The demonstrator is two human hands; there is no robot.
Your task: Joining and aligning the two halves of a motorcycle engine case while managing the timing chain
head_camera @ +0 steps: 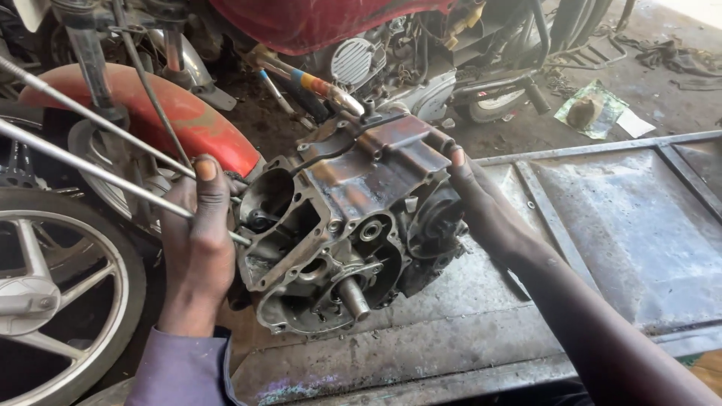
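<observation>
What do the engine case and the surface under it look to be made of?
Engine case: probably cast metal, likely aluminium; dull grey, oil-stained, with brown scorched patches. Both hands, left and right, grip it. Surface: sheet metal, likely steel; worn, scratched grey with raised ribs.

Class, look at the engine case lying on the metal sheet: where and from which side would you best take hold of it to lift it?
Probably with two hands, from opposite ends. The engine case is bulky, with a shaft sticking out towards the camera, so avoid that face. The left hand already cups the open left rim and the right hand the far right edge: both offer firm walls to hook fingers over.
</observation>
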